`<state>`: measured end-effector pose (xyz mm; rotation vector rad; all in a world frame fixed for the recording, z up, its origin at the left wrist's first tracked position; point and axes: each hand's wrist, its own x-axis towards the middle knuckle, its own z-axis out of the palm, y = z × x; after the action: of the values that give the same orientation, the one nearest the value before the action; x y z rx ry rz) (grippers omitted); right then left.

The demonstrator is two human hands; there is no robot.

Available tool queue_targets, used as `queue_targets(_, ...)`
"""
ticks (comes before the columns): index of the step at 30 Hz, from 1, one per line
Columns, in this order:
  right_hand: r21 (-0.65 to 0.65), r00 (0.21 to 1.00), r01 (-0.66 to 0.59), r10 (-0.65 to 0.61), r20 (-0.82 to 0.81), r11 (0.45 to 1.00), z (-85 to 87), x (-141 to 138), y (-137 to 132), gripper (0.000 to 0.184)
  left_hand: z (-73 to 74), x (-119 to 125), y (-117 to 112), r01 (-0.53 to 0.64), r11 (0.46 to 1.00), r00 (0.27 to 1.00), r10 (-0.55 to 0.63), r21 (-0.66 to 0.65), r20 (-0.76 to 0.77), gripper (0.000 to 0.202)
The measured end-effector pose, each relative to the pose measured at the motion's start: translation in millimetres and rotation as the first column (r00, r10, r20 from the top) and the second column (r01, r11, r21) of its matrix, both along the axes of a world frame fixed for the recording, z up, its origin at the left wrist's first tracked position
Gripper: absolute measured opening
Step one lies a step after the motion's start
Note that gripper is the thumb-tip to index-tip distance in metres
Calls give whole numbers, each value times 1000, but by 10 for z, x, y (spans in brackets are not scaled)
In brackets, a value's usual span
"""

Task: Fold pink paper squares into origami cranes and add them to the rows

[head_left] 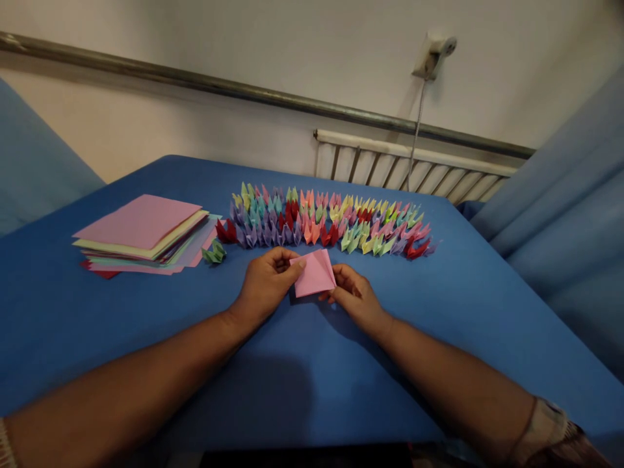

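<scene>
A folded square of pink origami paper is held between both hands, just above the blue tabletop. My left hand pinches its left edge, thumb on top and the other fingers behind. At the lower right corner, my right hand is closed on the paper, with the thumb and fingers around a narrow folded flap. Just beyond the hands stand rows of folded paper cranes in many colours. One green crane sits apart at their left end.
A stack of coloured paper sheets, pink on top, lies at the left on the blue table. Behind the table are a wall with a metal rail, a radiator and a socket with a cord. Blue curtains hang at both sides.
</scene>
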<state>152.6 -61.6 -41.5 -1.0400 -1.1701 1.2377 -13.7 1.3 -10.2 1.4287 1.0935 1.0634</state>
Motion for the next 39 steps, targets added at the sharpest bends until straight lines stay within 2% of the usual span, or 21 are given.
queue_targets(5, 56, 999, 43, -45, 30, 997, -15, -21, -35, 32, 41, -10, -37, -12, 997, 994, 20, 78, -106, 21)
queue_targets(10, 115, 994, 6, -18, 104, 993, -37, -9, -69, 38, 17, -10, -35, -2, 996, 992, 14, 89, -129, 20)
queue_targets(16, 124, 993, -6, -9, 118, 992, -61, -7, -68, 39, -4, -21, -21, 5, 993, 982, 18, 119, -188, 18)
queue_targets(21, 135, 990, 6, -25, 138, 991, -67, -11, -62, 38, -9, -33, -33, 73, 987, 970, -37, 141, -239, 16)
queue_targets(26, 104, 986, 80, -94, 139, 991, -81, -36, -45, 32, -14, -29, -42, 90, 987, 962, -52, 133, -267, 15)
queue_targets(30, 95, 982, 141, -152, 113, 985, -88, -40, -25, 35, -42, -9, -63, 139, 988, 979, -128, 65, -157, 21)
queue_targets(34, 72, 968, 186, -196, 159, 980, -109, -28, -1, 34, -83, 13, -88, 241, 970, 970, -243, -44, -33, 31)
queue_targets(39, -43, 980, 182, -178, 92, 982, -139, -37, 46, 22, -89, 8, -94, 323, 946, 939, -325, -42, -109, 23)
